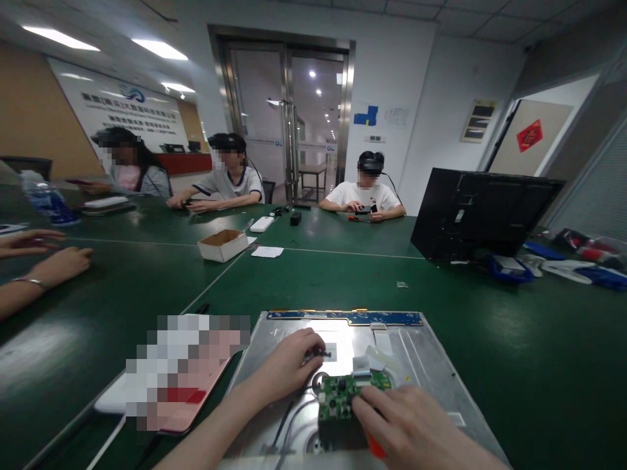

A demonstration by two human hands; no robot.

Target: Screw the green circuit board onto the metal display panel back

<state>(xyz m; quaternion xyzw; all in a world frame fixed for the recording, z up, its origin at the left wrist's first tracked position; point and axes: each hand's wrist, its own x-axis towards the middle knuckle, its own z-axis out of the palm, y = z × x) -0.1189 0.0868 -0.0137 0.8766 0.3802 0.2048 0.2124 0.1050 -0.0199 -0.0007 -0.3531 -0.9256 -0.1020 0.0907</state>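
A flat silver metal panel (431, 365) lies before me, with a narrow blue circuit board (343, 318) along its far edge. Over its near middle is a green circuit board (337, 398) on a dark block. My left hand (291, 362) curls its fingers left of that board, around small dark pieces (323, 354) that look like screws. My right hand (406, 418) is closed at the green board's right side, fingertips against it. Under the right palm shows the red end (376, 448) of what looks like a screwdriver; the rest is hidden. Thin dark cables run across the panel.
Left of the panel lie a white item (115, 395) and a pink phone-like item (181, 418), partly blurred. Farther off stand an open cardboard box (223, 248) and a black monitor (480, 215). Another person's hands (59, 264) rest at left; several people sit across the table.
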